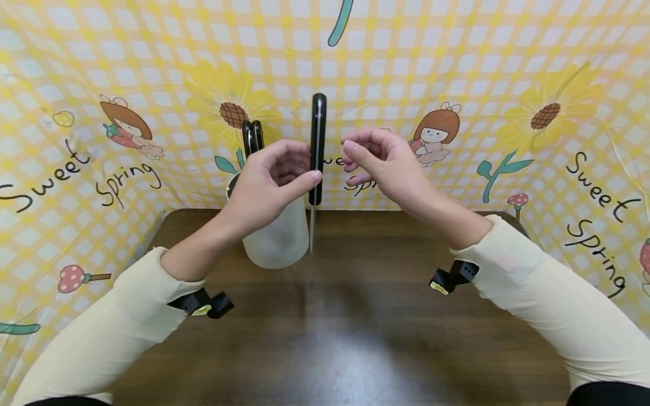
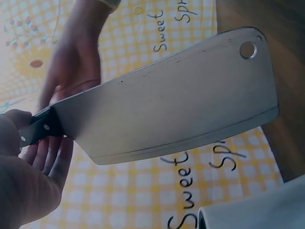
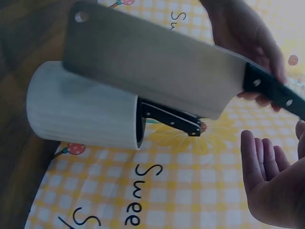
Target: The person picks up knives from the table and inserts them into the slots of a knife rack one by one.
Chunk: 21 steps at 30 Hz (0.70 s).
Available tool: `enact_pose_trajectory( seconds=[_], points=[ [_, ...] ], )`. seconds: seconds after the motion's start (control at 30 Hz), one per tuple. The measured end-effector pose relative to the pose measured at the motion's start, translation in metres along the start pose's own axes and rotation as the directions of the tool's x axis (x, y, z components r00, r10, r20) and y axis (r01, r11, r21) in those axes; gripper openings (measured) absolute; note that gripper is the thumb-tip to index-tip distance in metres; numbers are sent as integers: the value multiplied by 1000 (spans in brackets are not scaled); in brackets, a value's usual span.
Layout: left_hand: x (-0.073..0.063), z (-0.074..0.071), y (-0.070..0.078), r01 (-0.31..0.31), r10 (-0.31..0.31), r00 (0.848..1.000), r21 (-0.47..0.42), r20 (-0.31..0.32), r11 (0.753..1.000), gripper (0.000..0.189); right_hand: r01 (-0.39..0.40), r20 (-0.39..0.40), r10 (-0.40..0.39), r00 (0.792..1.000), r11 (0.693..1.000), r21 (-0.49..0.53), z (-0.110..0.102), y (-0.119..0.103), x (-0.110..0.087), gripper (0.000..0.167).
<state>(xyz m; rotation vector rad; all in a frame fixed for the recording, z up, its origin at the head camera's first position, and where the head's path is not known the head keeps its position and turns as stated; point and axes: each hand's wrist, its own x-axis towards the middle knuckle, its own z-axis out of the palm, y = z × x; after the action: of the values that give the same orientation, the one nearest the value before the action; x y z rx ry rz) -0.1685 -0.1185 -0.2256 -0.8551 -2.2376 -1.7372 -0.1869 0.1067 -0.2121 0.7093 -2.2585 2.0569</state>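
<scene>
A cleaver with a black riveted handle (image 1: 317,141) is held up in front of me, handle on top and blade pointing down. My left hand (image 1: 261,183) pinches the handle between thumb and fingers. Its broad steel blade (image 2: 176,95), with a round hole near one corner, fills much of the left wrist view. On the other side of the handle, my right hand (image 1: 388,163) is apart from it, fingers loosely bent and holding nothing. A white cylindrical knife holder (image 1: 279,242) stands behind and below my left hand, with black knife handles (image 1: 252,138) sticking out of its top.
Under the hands lies a dark brown wooden table (image 1: 376,338). A yellow checked cloth (image 1: 376,62) with flowers and cartoon figures rises behind it and along both sides. Each sleeve carries a small black camera mount (image 1: 195,303) at the wrist.
</scene>
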Motion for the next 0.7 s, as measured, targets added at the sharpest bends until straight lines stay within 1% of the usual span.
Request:
enact_pose_trajectory(
  seconds=[0.13, 0.23, 0.4, 0.57, 0.7],
  points=[
    [-1, -12, 3, 0, 1, 999, 8, -53, 1000, 29, -57, -12, 57, 998, 998, -6, 2, 10, 5, 26],
    [-3, -21, 7, -16, 16, 995, 8, -94, 1000, 26, -70, -8, 70, 997, 997, -7, 4, 17, 8, 28],
    [-5, -36, 10, -48, 37, 986, -66, -161, 997, 20, -91, 7, 91, 996, 996, -22, 7, 33, 14, 30],
    [-7, -51, 15, -76, 43, 970, -130, -237, 989, 17, -152, 14, 153, 988, 987, -45, 12, 49, 20, 35],
    [-7, -62, 21, -107, 55, 953, -162, -299, 981, 15, -182, 18, 183, 983, 983, -34, 20, 63, 24, 34]
  ],
)
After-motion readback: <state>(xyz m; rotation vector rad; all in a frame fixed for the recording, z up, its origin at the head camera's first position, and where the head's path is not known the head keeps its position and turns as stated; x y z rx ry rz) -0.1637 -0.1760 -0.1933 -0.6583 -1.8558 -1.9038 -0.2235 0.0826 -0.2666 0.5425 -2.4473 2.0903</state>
